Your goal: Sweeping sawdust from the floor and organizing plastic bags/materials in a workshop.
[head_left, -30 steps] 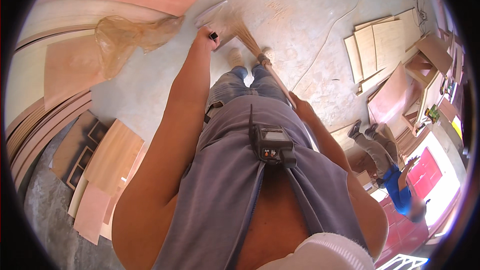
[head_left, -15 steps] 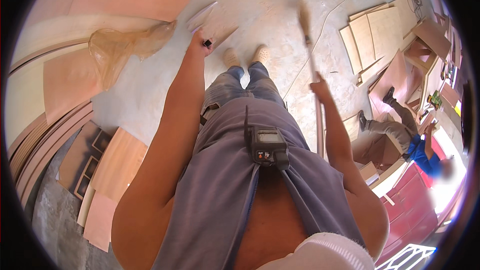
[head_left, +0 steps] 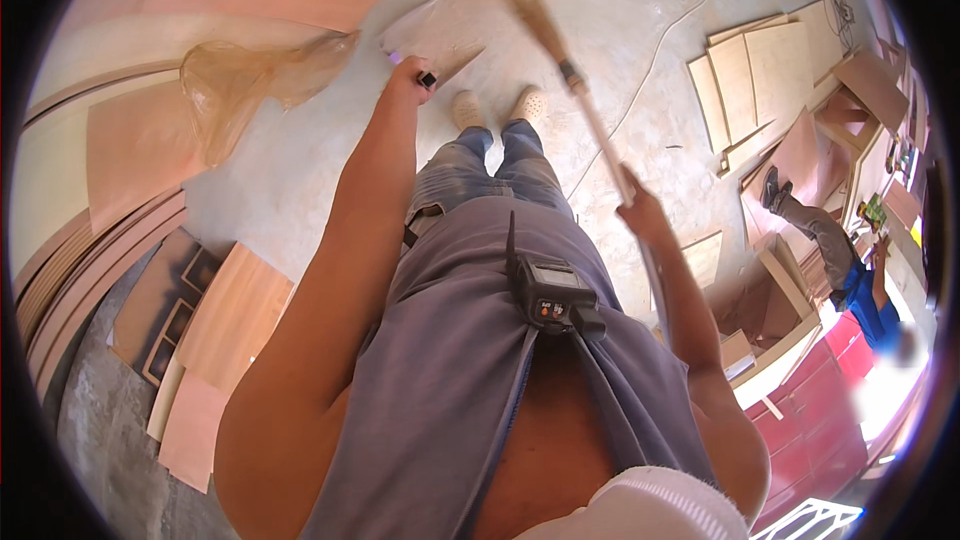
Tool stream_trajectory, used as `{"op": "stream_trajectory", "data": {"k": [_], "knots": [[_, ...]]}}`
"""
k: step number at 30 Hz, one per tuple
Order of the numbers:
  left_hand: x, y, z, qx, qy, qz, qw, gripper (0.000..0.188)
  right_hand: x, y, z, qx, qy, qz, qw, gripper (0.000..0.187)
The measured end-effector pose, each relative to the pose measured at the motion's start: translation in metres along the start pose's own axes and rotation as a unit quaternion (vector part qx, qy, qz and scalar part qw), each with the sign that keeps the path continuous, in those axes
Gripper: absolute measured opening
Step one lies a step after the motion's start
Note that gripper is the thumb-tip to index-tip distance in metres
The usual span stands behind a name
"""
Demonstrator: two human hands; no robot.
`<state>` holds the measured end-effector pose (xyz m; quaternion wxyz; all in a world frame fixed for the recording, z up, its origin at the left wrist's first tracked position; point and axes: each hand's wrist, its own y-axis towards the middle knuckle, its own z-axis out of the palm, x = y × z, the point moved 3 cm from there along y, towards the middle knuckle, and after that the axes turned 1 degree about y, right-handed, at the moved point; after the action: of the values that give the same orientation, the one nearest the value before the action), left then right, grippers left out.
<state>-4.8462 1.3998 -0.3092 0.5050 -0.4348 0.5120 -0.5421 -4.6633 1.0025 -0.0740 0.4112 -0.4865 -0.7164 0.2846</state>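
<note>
My left hand [head_left: 410,80] is closed around the dark-ended upright handle of a dustpan [head_left: 412,24], whose pale pan is near the floor ahead of my left foot. In my right hand [head_left: 641,209] is a long broom [head_left: 597,125], gripped partway along its pale shaft. The broom slants forward and left, and its straw-coloured bristles, smeared by motion, are to the right of the dustpan. My feet in beige clogs stand on the dusty floor [head_left: 600,0] just behind both.
Stacked boards [head_left: 140,145] and a crumpled plastic sheet [head_left: 235,90] line the left. Flat panels [head_left: 760,75] lie at the right, near a thin cable [head_left: 665,50]. A person in blue [head_left: 868,300] is among wooden boxes at the far right. A small device [head_left: 553,290] hangs at my chest.
The broom head has swung left toward the dustpan, and my right hand has dropped slightly lower in view. The dustpan shifts only a little. The person at right has changed leg position.
</note>
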Motion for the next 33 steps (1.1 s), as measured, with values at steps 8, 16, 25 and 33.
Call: {"op": "stream_trajectory", "data": {"k": [8, 16, 25, 33], "knots": [[0.0, -0.004, 0.008, -0.017, -0.055, -0.015, 0.998, 0.019, -0.003, 0.144, -0.011, -0.1, -0.02, -0.088, 0.991, 0.07], [-0.002, -0.001, -0.006, -0.03, -0.075, 0.028, 0.996, 0.017, -0.001, 0.032, 0.09, 0.132, -0.128, -0.078, 0.98, 0.077], [0.004, -0.05, -0.096, 0.121, -0.141, -0.078, 0.98, 0.012, 0.038, 0.091, -0.038, -0.095, -0.079, -0.127, 0.984, 0.073], [0.026, -0.073, -0.105, 0.115, -0.149, -0.098, 0.977, 0.016, 0.026, 0.192, 0.027, -0.02, -0.17, -0.064, 0.983, 0.077]]}}
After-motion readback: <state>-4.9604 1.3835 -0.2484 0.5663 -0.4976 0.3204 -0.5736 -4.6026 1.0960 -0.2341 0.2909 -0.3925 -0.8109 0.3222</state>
